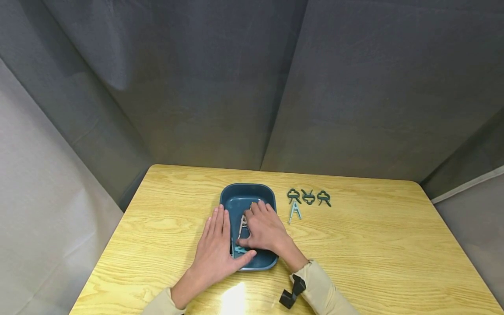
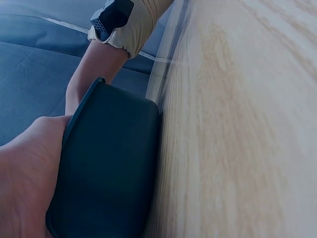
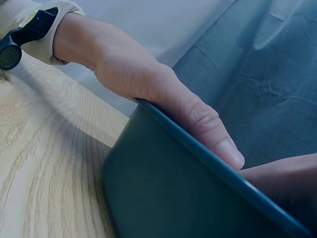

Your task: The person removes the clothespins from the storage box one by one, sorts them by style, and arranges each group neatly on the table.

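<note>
My left hand (image 1: 214, 247) lies along the left rim of a dark blue plastic bin (image 1: 247, 189), fingers straight and together. Its thumb stretches over the bin's near end; the right wrist view shows this thumb (image 3: 213, 134) over the rim. My right hand (image 1: 265, 227) reaches inside from the right with bent fingers. Between its thumb and fingertips it holds a pale clothespin (image 1: 242, 224). A light blue clothespin (image 1: 239, 250) lies in the bin near the left thumb. In the left wrist view the bin's wall (image 2: 109, 158) hides the right fingers.
Right of the bin, three dark green clips (image 1: 309, 197) lie in a row on the wooden table (image 1: 374, 245). One light blue clothespin (image 1: 295, 212) lies just below the leftmost clip. A grey curtain (image 1: 220, 87) hangs behind the table's far edge.
</note>
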`<state>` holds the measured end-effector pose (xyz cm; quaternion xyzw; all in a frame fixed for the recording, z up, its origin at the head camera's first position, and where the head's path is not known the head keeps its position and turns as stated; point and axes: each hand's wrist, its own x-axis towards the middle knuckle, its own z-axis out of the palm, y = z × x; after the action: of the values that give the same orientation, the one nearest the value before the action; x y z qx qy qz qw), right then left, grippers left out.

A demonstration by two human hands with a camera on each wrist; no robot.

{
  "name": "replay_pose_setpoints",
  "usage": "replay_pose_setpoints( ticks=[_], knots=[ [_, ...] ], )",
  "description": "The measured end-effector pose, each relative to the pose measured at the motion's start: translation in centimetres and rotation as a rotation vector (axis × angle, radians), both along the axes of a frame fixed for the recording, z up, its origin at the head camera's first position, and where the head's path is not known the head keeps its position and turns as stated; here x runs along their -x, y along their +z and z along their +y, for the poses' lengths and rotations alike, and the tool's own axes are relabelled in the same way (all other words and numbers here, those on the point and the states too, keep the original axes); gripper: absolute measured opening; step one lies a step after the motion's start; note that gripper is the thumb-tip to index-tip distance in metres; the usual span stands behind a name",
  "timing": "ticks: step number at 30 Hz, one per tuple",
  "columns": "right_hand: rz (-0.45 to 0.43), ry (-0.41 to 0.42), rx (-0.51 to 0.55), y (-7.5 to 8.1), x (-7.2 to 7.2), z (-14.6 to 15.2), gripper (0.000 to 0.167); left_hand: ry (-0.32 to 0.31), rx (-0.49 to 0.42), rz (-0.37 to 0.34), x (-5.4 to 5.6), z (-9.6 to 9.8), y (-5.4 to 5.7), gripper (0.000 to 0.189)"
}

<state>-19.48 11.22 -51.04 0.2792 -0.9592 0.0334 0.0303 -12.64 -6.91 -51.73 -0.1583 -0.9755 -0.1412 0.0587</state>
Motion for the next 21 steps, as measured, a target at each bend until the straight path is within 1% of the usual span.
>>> replay_pose_setpoints(
  ticks=[7,14,21],
  knots=[
    [0.001,-0.001,0.000,0.09,-0.02,-0.02,0.082,0.000,0.010,0.004,0.03,-0.04,-0.02,0.131],
    [-0.006,0.024,-0.013,0.24,0.06,-0.03,0.076,0.000,0.006,-0.017,0.02,-0.07,0.09,0.130],
    [-0.009,0.041,-0.029,0.04,0.13,-0.01,0.076,-0.005,0.000,0.000,-0.02,-0.02,0.06,0.130]
  ],
)
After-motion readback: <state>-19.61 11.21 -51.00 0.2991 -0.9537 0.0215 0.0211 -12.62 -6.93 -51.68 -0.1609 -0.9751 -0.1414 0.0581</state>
